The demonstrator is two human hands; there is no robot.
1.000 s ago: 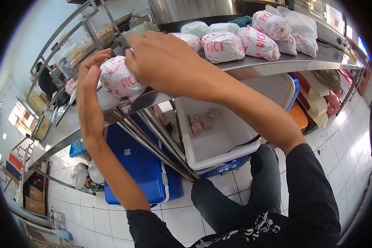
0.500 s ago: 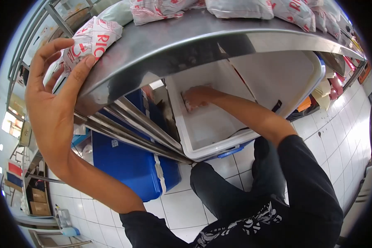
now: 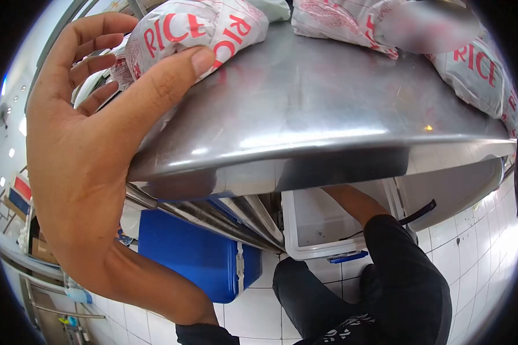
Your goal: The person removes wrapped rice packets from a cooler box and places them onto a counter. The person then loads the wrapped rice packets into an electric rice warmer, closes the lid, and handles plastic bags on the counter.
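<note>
The left hand (image 3: 77, 152) curves around a rounded, crinkled paper rice packet (image 3: 184, 31), thumb against its front, fingers spread apart. The packet sits near the front-left corner of a glossy steel surface (image 3: 293, 98); more red-lettered packets (image 3: 480, 72) rest toward the right edge. Below the front edge, the right forearm (image 3: 354, 202) enters a smooth white-walled cooler (image 3: 304, 221); its hand is hidden, so I cannot tell how those fingers are.

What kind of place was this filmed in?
Probably a commercial kitchen or food-packing area: wrapped packets printed "RICE" sit on a shiny metal counter, and a blue box, perhaps a cooler, stands below on a white tiled floor.
</note>
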